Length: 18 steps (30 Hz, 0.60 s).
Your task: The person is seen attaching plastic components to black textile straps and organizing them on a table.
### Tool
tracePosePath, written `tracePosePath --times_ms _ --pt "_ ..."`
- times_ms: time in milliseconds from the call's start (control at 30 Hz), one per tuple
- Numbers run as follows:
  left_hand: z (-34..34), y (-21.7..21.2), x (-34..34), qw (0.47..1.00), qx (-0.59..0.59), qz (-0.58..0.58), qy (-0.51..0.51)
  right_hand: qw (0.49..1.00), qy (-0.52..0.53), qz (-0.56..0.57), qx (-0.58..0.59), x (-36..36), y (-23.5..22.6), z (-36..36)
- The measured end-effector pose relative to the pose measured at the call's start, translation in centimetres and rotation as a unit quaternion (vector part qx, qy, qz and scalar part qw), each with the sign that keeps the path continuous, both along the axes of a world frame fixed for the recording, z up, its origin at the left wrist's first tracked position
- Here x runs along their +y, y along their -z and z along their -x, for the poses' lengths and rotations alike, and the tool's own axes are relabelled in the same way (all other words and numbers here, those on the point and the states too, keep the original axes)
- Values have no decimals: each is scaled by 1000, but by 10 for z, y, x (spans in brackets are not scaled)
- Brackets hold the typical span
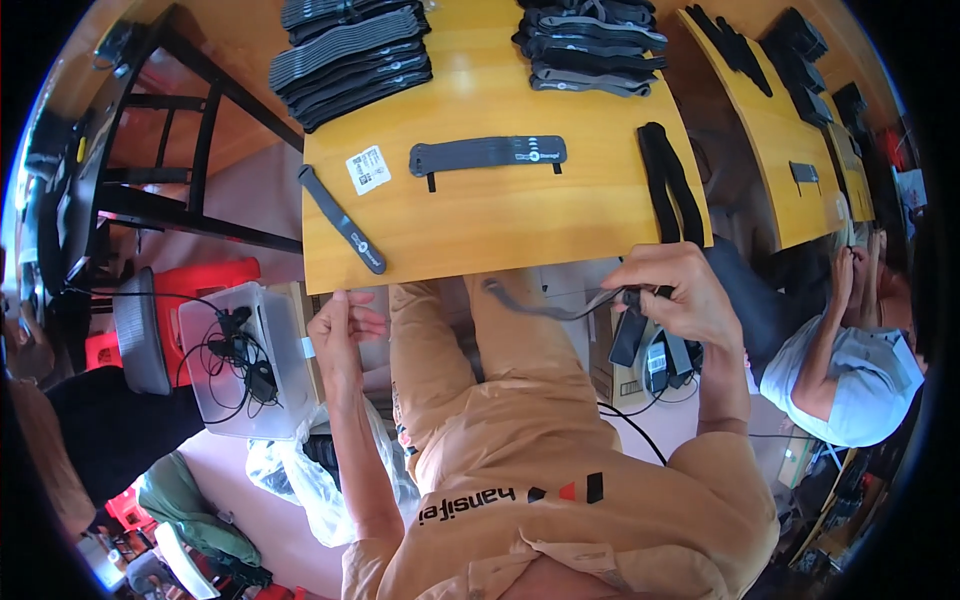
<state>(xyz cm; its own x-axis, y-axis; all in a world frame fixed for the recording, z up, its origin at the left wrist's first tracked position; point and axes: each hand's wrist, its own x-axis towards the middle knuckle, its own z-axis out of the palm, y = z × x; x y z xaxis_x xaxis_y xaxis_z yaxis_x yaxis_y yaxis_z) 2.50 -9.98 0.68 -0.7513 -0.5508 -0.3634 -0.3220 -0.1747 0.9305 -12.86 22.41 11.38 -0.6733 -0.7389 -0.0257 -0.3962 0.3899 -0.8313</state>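
In my right hand [685, 295], fingers closed, is a dark strap [540, 308]; its free end curves out to the left above my lap. My left hand [348, 325] is just off the front left edge of the yellow table [480, 235]. Its fingers are partly apart, and I see nothing in them. A single black strap [342, 220] with a pale print lies slanted near that edge. Further in, a neat stack of straps [488, 155] rests across two short black pieces. A long black strap [668, 180], doubled over, lies at the right edge.
Bundled straps stand in piles at the far left [350, 60] and far right [590, 45] of the table. Beside the single strap is a white label [368, 170]. A clear bin [250, 370] with cables sits at my left. A co-worker [840, 370] sits at another table [770, 150].
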Motion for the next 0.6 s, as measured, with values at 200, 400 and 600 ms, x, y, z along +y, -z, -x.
tracePosePath --times_ms 200,400,600 --pt "50 -52 70 958 181 125 183 983 -69 121 -117 -31 14 -8" --pt "71 -38 76 911 40 -142 385 948 85 190 -240 -33 48 3" --pt "65 -24 30 908 -11 -59 414 933 178 126 -285 -16 78 18"
